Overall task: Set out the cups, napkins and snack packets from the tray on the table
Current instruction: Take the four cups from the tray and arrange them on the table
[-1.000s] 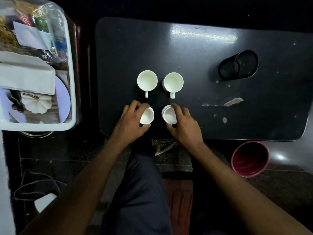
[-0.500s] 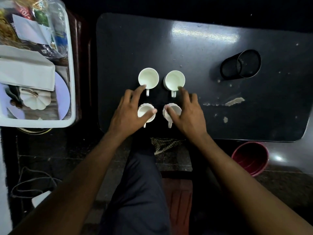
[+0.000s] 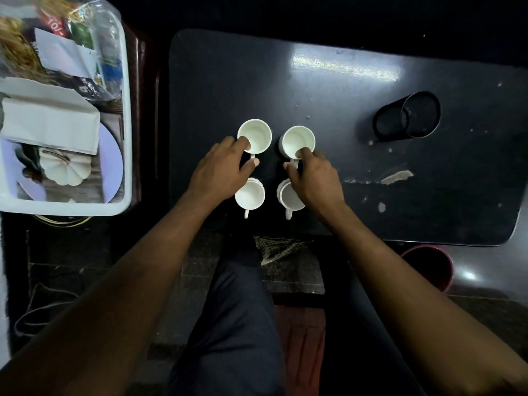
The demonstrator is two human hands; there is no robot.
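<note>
Several white cups stand in a square on the black table. My left hand pinches the far left cup with a finger inside its rim and the thumb at its handle. My right hand grips the far right cup the same way. The near left cup and near right cup stand free with handles toward me; my right hand partly covers the near right one. On the left, the white tray holds folded napkins and snack packets.
A black mesh holder lies on its side at the table's far right. A red bucket stands on the floor at the right. A plate with a white pumpkin-shaped piece sits in the tray. My legs are below the table's near edge.
Both hands have let go of the two near cups, moved forward and taken hold of the two far cups.
</note>
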